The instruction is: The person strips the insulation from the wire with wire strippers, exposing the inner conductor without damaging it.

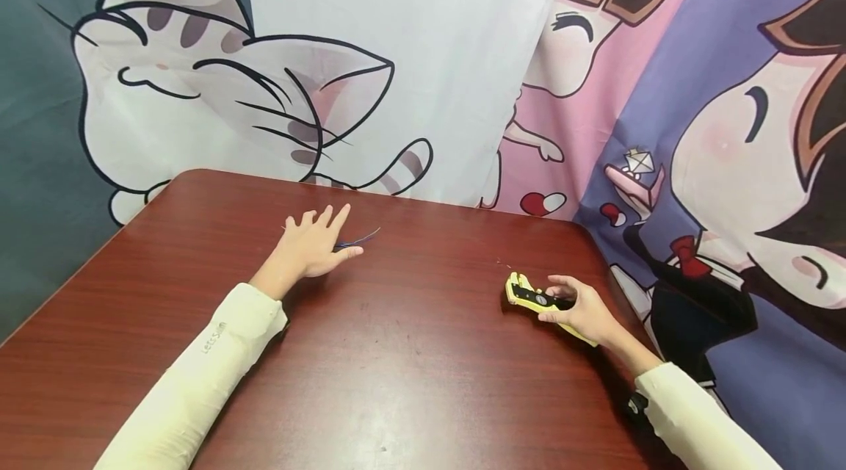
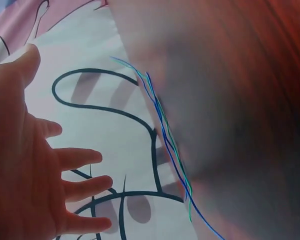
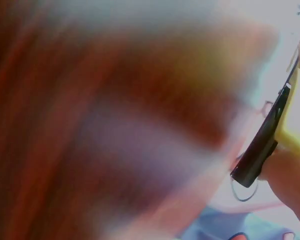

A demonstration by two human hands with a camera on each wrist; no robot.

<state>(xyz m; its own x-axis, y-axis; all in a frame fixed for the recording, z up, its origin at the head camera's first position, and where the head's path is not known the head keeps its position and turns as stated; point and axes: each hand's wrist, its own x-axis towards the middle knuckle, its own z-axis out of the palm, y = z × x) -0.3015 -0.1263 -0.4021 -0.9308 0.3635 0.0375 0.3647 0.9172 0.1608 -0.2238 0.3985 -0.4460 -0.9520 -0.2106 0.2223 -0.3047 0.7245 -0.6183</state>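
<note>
My left hand [image 1: 309, 244] is spread over the far part of the table, palm down, with its fingers straight. Thin blue and green wires [image 2: 162, 117] lie on the table under it, their ends [image 1: 360, 239] showing past the thumb in the head view. At the right, my right hand [image 1: 581, 312] holds a yellow and black wire stripper [image 1: 525, 295], fingers on one side and thumb on the other. Its head points left, and the yellow handle end sticks out below the hand. The right wrist view catches only the tool's black and yellow handle part [image 3: 262, 137] at its edge.
The reddish-brown wooden table [image 1: 370, 374] has a rounded far edge. Tiny scraps [image 1: 505, 264] lie just beyond the wire stripper's head. Cloth with a cartoon cat [image 1: 198, 81] hangs behind the table, and more printed cloth [image 1: 661, 161] hangs along the right.
</note>
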